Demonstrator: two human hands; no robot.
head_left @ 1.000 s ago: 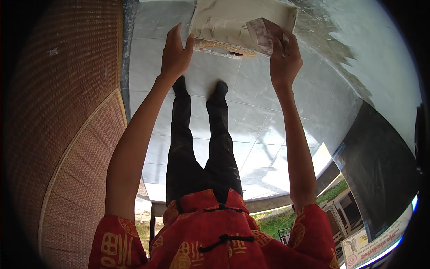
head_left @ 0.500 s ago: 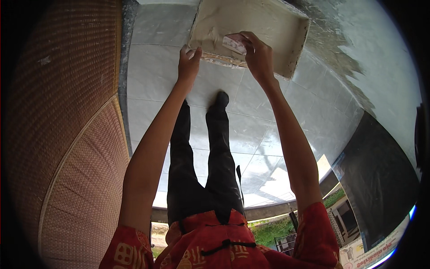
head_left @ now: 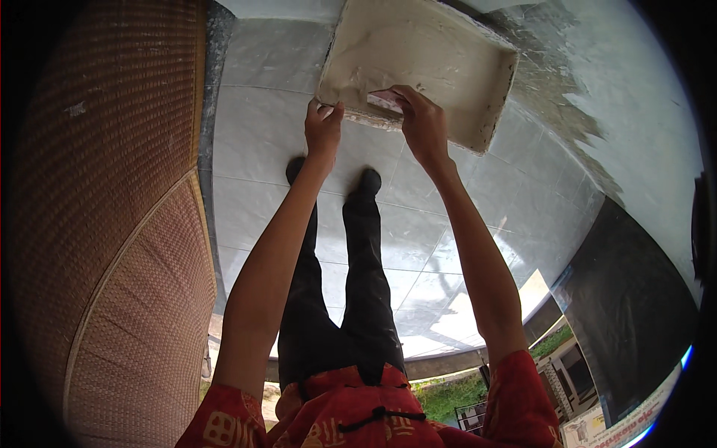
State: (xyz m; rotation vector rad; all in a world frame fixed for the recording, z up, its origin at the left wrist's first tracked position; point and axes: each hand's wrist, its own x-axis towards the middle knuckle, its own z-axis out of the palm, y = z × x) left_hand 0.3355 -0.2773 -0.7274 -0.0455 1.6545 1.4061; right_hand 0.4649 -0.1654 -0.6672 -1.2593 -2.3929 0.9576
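A shallow rectangular tray with caked rims holds wet, beige-grey paste. At its near left corner my left hand is closed on the rim, thumb and fingers pinching it. My right hand grips a flat, paste-smeared scraper, pinkish-white on the side that shows. The scraper is over the tray's near edge, close to the paste; whether its blade touches the rim I cannot tell. My fingers hide part of the tool.
Grey floor tiles lie under the tray and my feet. A woven panel stands along the left. To the right is a wall with a rough grey patch, and a black sheet hangs lower down.
My right hand and the scraper have drawn back toward the tray's near edge, and the scraper lies flatter. The tray and my left hand appear slightly lower in view.
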